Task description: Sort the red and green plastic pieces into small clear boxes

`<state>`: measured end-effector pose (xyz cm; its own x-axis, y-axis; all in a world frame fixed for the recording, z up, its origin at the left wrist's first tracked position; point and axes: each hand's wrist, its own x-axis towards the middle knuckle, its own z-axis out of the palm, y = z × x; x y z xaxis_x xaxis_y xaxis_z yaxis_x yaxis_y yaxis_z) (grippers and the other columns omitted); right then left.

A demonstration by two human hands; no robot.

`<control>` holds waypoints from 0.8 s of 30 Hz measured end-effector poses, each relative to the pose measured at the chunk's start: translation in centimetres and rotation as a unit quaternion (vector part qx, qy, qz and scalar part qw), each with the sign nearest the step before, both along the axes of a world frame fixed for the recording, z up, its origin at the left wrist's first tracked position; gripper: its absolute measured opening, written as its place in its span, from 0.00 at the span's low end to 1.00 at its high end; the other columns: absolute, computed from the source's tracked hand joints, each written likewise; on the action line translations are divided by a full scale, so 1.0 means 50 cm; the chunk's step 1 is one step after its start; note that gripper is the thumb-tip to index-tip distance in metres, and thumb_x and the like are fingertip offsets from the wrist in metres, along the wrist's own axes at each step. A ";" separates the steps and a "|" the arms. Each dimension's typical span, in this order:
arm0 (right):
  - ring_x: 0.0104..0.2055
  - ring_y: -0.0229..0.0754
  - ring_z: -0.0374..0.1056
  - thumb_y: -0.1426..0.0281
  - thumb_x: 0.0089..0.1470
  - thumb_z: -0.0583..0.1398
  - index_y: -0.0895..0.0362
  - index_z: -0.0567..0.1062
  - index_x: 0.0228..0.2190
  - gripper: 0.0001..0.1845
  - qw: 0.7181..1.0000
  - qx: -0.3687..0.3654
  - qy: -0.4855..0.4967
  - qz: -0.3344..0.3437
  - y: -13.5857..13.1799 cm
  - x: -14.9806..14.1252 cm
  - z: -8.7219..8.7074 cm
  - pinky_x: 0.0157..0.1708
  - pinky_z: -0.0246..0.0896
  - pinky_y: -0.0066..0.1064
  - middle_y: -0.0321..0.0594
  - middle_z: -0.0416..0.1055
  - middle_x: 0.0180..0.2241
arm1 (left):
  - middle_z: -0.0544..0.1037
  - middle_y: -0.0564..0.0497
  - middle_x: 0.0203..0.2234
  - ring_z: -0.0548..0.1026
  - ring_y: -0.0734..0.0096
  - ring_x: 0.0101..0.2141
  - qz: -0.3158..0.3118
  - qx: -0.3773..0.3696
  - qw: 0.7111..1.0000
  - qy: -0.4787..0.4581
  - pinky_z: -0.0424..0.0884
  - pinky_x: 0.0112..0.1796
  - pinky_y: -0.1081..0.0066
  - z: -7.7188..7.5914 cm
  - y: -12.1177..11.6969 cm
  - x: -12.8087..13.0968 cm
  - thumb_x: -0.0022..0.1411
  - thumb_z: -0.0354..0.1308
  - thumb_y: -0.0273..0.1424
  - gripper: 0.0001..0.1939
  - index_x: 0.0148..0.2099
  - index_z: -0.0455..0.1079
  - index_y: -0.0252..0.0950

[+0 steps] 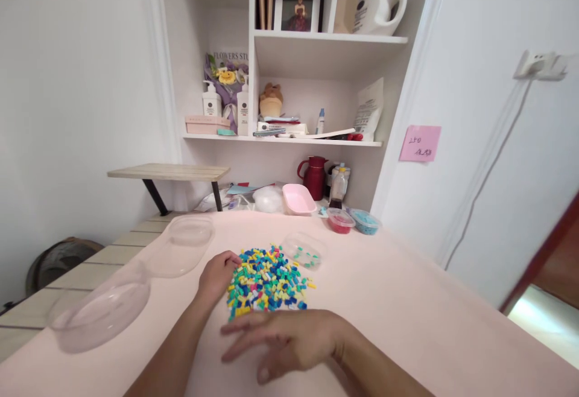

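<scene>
A spread pile of small colourful plastic bricks (269,279), in blue, green, yellow, white and pink, lies on the pink tabletop (384,306). My left hand (219,273) is at the pile's left edge with its fingers curled together; whatever they may hold is hidden. In front of the pile, my right hand (289,339) is over the near side of the table, palm down, fingers spread, holding nothing. Just behind the pile stands a clear plastic container (312,245) with several green bricks in it.
On the left are a clear tub (102,312) and a clear lid (181,249). Farther back stand a pink tray (298,199), a container of red pieces (340,221), one of blue pieces (365,222), and a red jug (315,177). A small wooden shelf (169,171) rises at left.
</scene>
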<state>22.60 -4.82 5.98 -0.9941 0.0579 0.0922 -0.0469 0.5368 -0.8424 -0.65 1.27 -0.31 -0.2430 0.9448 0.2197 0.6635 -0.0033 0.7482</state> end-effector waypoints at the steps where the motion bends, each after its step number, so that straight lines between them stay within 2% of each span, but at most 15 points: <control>1: 0.67 0.45 0.48 0.63 0.54 0.63 0.48 0.68 0.58 0.29 0.999 0.002 0.016 -0.049 0.004 0.004 -0.002 0.63 0.44 0.32 0.39 0.52 0.66 | 0.81 0.54 0.29 0.77 0.68 0.35 -0.001 0.001 1.000 -0.001 0.66 0.35 0.72 0.000 0.000 0.001 0.54 0.48 0.25 0.14 0.31 0.75 0.41; 4: 0.65 0.46 0.52 0.63 0.55 0.63 0.49 0.73 0.53 0.23 0.985 -0.051 0.085 -0.144 0.022 0.027 -0.005 0.61 0.49 0.36 0.41 0.58 0.63 | 0.81 0.54 0.30 0.77 0.68 0.35 -0.001 0.004 1.000 -0.005 0.66 0.36 0.72 0.001 -0.003 0.003 0.54 0.48 0.26 0.13 0.30 0.75 0.41; 7: 0.54 0.46 0.66 0.61 0.56 0.62 0.53 0.78 0.45 0.16 0.938 -0.144 0.195 -0.247 0.046 0.055 -0.003 0.54 0.59 0.37 0.44 0.72 0.51 | 0.81 0.54 0.31 0.76 0.67 0.36 0.003 0.006 1.000 -0.008 0.66 0.35 0.73 0.001 -0.007 0.005 0.54 0.48 0.26 0.13 0.31 0.75 0.42; 9: 0.39 0.41 0.73 0.60 0.55 0.62 0.56 0.79 0.40 0.15 0.896 -0.182 0.240 -0.327 0.061 0.071 -0.001 0.40 0.67 0.32 0.43 0.76 0.39 | 0.81 0.55 0.31 0.76 0.67 0.36 0.007 0.005 1.000 -0.008 0.66 0.35 0.73 0.000 -0.008 0.006 0.53 0.48 0.25 0.14 0.31 0.75 0.42; 10: 0.30 0.37 0.71 0.59 0.54 0.62 0.56 0.78 0.39 0.16 0.879 -0.190 0.245 -0.361 0.068 0.078 0.000 0.31 0.66 0.28 0.40 0.75 0.33 | 0.81 0.54 0.31 0.76 0.67 0.36 0.009 0.004 1.000 -0.008 0.65 0.34 0.73 0.000 -0.009 0.005 0.53 0.48 0.25 0.14 0.31 0.75 0.42; 11: 0.22 0.33 0.66 0.59 0.54 0.62 0.57 0.78 0.39 0.16 0.870 -0.191 0.235 -0.389 0.074 0.085 0.001 0.22 0.60 0.25 0.37 0.73 0.28 | 0.81 0.54 0.30 0.76 0.67 0.36 0.011 0.003 1.000 -0.007 0.65 0.34 0.73 0.000 -0.009 0.005 0.53 0.48 0.25 0.14 0.31 0.75 0.42; 13: 0.15 0.29 0.54 0.59 0.55 0.60 0.58 0.77 0.39 0.17 0.871 -0.159 0.176 -0.431 0.084 0.097 0.002 0.14 0.47 0.22 0.31 0.65 0.20 | 0.81 0.54 0.30 0.76 0.67 0.36 0.013 0.002 1.000 -0.007 0.65 0.34 0.73 -0.001 -0.009 0.005 0.54 0.48 0.26 0.14 0.32 0.75 0.42; 14: 0.14 0.29 0.52 0.60 0.55 0.59 0.59 0.77 0.38 0.16 0.873 -0.124 0.133 -0.453 0.088 0.103 0.003 0.13 0.44 0.22 0.29 0.62 0.17 | 0.81 0.54 0.30 0.76 0.67 0.36 0.013 0.002 1.000 -0.007 0.65 0.34 0.73 0.000 -0.009 0.004 0.54 0.48 0.26 0.14 0.32 0.75 0.42; 16: 0.15 0.29 0.53 0.64 0.54 0.58 0.59 0.78 0.33 0.12 0.866 -0.026 0.043 -0.497 0.094 0.113 0.002 0.14 0.46 0.21 0.29 0.62 0.16 | 0.81 0.54 0.30 0.76 0.67 0.35 0.012 0.001 1.000 -0.010 0.65 0.34 0.73 0.000 -0.009 0.004 0.54 0.48 0.26 0.13 0.32 0.75 0.42; 18: 0.16 0.29 0.56 0.68 0.52 0.58 0.59 0.77 0.28 0.09 0.850 0.061 -0.035 -0.521 0.099 0.122 0.001 0.15 0.49 0.20 0.31 0.66 0.18 | 0.81 0.55 0.30 0.76 0.67 0.36 0.011 0.001 1.000 -0.013 0.66 0.35 0.73 0.001 -0.010 0.004 0.54 0.48 0.26 0.13 0.31 0.75 0.42; 20: 0.16 0.29 0.58 0.71 0.49 0.58 0.58 0.75 0.26 0.06 0.852 0.093 -0.092 -0.507 0.102 0.130 -0.002 0.16 0.52 0.21 0.32 0.69 0.21 | 0.81 0.55 0.30 0.77 0.67 0.36 0.010 0.003 1.000 -0.014 0.66 0.35 0.73 0.003 -0.012 0.005 0.54 0.49 0.26 0.13 0.31 0.75 0.42; 24: 0.18 0.31 0.65 0.72 0.45 0.59 0.57 0.75 0.26 0.04 0.878 0.080 -0.165 -0.443 0.097 0.138 -0.006 0.17 0.55 0.20 0.32 0.71 0.24 | 0.81 0.54 0.30 0.76 0.66 0.36 0.009 0.007 1.000 -0.008 0.65 0.35 0.72 0.006 -0.015 0.006 0.53 0.49 0.26 0.13 0.32 0.75 0.42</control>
<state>29.50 0.01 5.68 -0.5402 0.8337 -0.1143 0.6804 0.3528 -0.6424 -0.35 0.53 -0.01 -0.2631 0.9374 0.2281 0.6518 -0.0016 0.7584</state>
